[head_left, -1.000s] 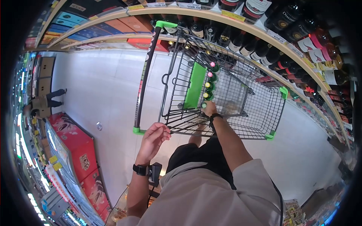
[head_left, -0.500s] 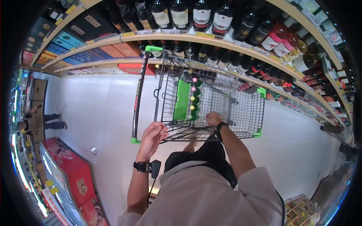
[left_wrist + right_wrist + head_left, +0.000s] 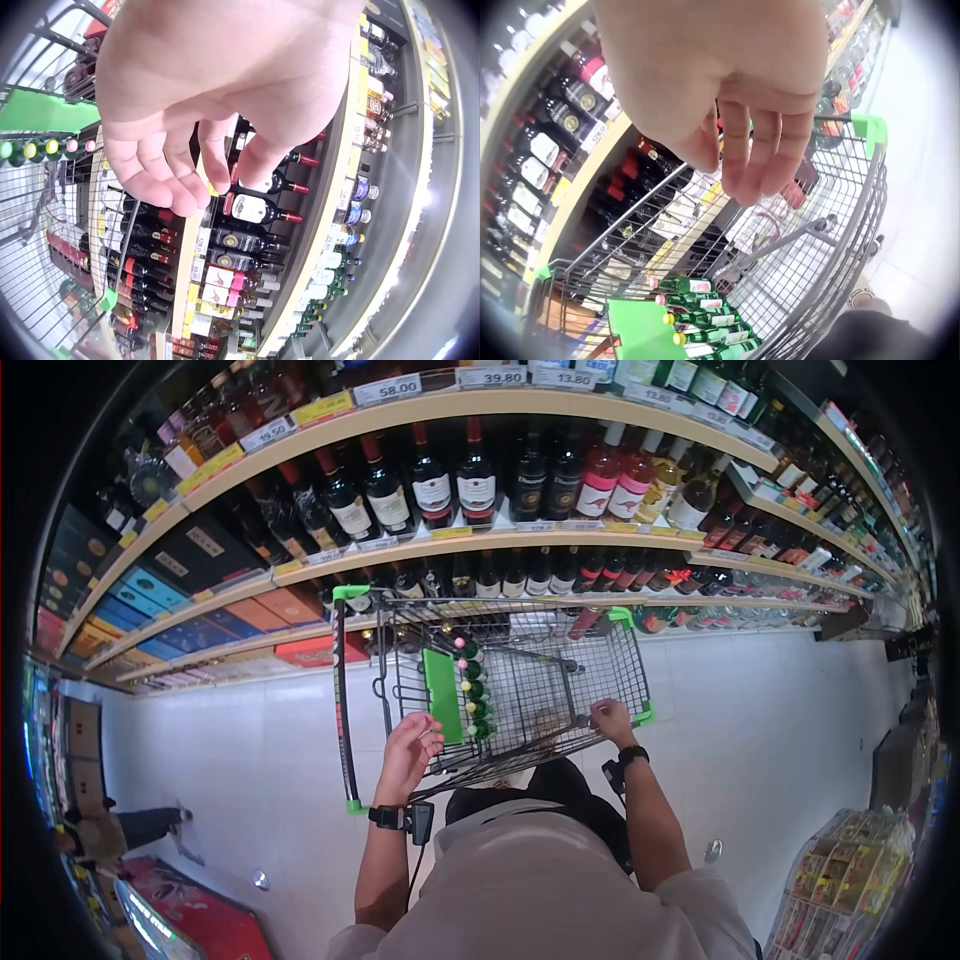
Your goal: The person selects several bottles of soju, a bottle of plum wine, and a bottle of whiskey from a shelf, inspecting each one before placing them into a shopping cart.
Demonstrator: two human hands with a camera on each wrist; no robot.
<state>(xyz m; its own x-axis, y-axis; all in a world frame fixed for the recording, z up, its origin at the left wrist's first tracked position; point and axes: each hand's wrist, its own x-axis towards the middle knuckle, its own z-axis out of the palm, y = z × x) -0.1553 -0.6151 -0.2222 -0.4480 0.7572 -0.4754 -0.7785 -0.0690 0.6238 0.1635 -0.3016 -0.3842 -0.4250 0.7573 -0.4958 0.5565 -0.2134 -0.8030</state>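
Note:
A wire shopping cart [image 3: 648,712] with green corners stands in front of me, its handle [image 3: 341,710] on the left. Inside it, against a green panel [image 3: 441,695], a row of several green glass bottles [image 3: 476,688] stands upright with pink, yellow and green caps. My left hand [image 3: 410,750] hovers near the cart's handle end, fingers loosely bent and nothing in them. Over the near right side of the basket is my right hand [image 3: 612,722], also holding nothing. In the right wrist view its relaxed fingers [image 3: 766,154] hang above the cart, apart from the green bottles [image 3: 709,319].
Shelves of wine bottles [image 3: 432,485] with price tags run along the far side, close behind the cart. Boxed goods [image 3: 160,595] fill the left shelves. A red display case [image 3: 195,905] and another person [image 3: 120,830] are at left; a rack of packets [image 3: 845,875] stands lower right.
My right hand has let go of the green-capped bottle at the row's near end and moved right, away from it. The head view has shifted, showing more of the shelves. The left hand stays empty.

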